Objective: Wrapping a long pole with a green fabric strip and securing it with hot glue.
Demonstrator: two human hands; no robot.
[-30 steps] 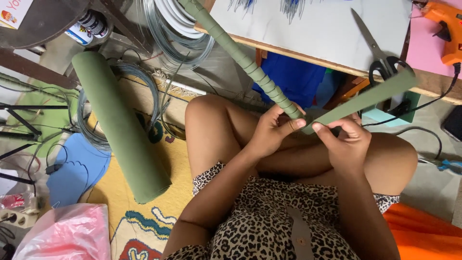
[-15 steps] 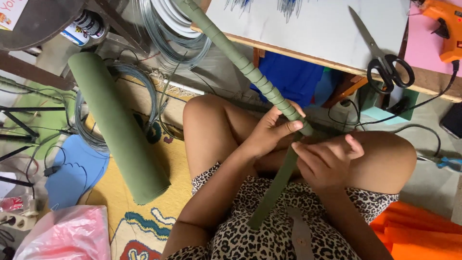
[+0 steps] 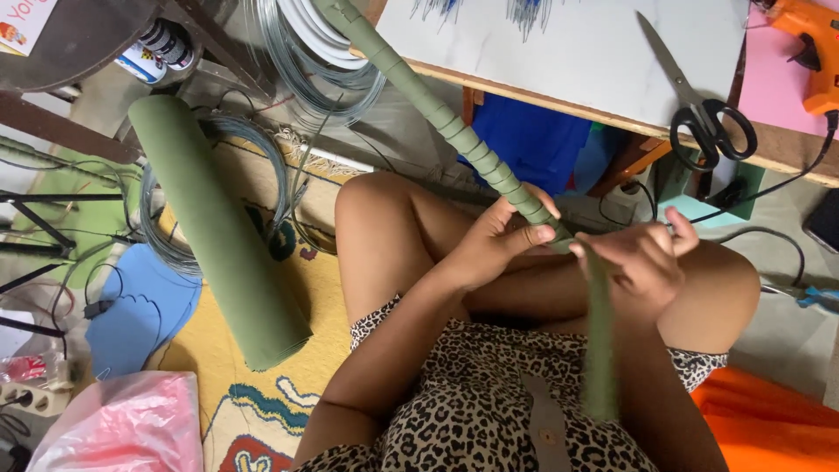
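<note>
Head view: the left hand point(image 3: 494, 249) is curled around a long stick wrapped in green strip point(image 3: 454, 135), above the lap. The right hand point(image 3: 642, 258) pinches the loose green strip point(image 3: 599, 332), which hangs down over the leopard-print dress. A pink plastic bag point(image 3: 118, 428) lies at lower left, contents unclear. A rolled green sheet point(image 3: 214, 227) and wire coils point(image 3: 306, 61) lie on the floor; black-handled scissors point(image 3: 699, 114) rest on the white table point(image 3: 568, 44).
</note>
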